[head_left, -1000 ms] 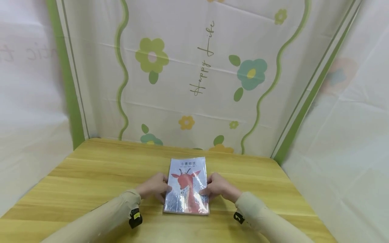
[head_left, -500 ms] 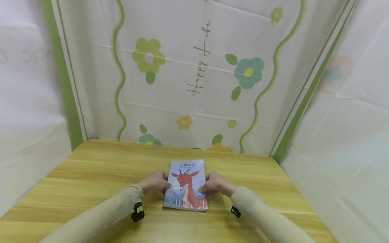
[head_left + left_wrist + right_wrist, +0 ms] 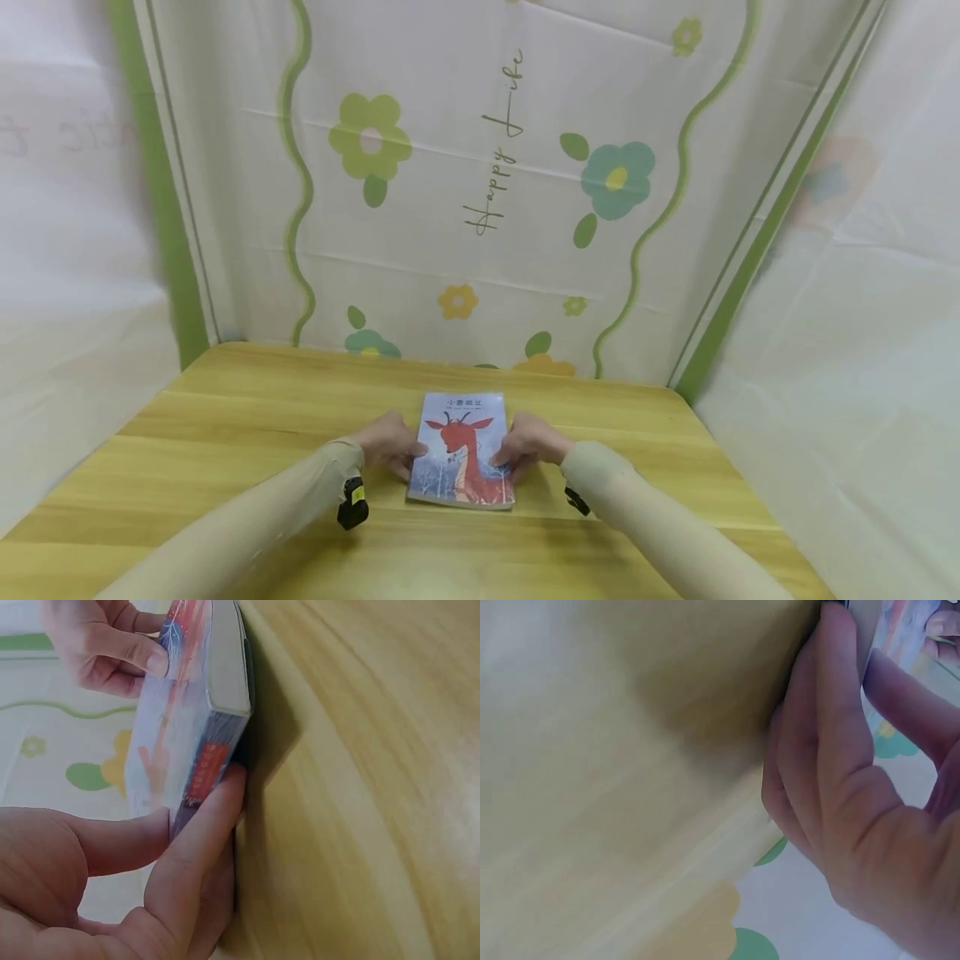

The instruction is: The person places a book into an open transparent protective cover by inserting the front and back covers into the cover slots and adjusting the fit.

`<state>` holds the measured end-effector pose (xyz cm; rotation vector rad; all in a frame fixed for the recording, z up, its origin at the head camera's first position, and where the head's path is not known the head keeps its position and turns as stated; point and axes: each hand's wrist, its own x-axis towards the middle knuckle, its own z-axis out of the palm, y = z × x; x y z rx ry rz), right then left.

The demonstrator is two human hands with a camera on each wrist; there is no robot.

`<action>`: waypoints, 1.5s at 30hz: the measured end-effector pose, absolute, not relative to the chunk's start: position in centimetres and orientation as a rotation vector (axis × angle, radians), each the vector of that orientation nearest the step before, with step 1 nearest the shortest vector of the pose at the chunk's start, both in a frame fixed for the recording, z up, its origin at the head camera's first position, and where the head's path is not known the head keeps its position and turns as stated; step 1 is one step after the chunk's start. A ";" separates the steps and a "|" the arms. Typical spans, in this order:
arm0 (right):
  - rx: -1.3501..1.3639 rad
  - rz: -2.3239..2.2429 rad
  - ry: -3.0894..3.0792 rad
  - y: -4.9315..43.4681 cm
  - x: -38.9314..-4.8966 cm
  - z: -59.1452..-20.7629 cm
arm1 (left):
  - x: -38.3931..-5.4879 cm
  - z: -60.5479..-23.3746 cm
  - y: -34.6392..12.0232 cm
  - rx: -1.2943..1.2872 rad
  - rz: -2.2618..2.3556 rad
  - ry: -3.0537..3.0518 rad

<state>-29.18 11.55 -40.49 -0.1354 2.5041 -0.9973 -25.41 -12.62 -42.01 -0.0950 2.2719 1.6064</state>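
Note:
A picture book [image 3: 463,454] with a glossy blue cover and a red deer is at the middle of the wooden table, its title toward the far side. My left hand [image 3: 392,442] grips its left side, thumb on the cover and fingers under the edge. On the opposite side my right hand [image 3: 531,444] holds it the same way. The left wrist view shows the thick pale page block and a spine [image 3: 204,776] with a red label. Close over the tabletop, the book casts a shadow. Its underside is hidden.
The wooden table [image 3: 247,417] reaches back to a white curtain [image 3: 427,225] printed with flowers, green wavy lines and lettering. More white cloth hangs at the left and right. A small black device [image 3: 352,503] is strapped at the left wrist.
Both hands have shifted slightly forward with the book. The book's near edge sits higher in the head view, and the glare on its cover has faded. The grip stays the same.

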 end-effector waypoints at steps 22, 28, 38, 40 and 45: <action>-0.022 -1.038 2.375 11.0 -31.2 -40.9 | -26.0 -43.6 -13.6 -0.144 1.772 2.164; 0.001 -1.002 2.378 11.1 -31.3 -40.7 | -26.2 -43.9 -13.5 -0.156 1.783 2.149; 0.032 -0.959 2.352 11.0 -31.9 -40.4 | -26.2 -42.2 -12.7 -0.199 1.560 2.338; 0.031 -0.947 2.352 11.0 -32.0 -40.4 | -26.3 -41.9 -12.5 -0.198 1.495 2.388; 0.027 -0.936 2.349 10.9 -32.0 -40.2 | -26.6 -41.1 -12.1 -0.218 1.386 2.463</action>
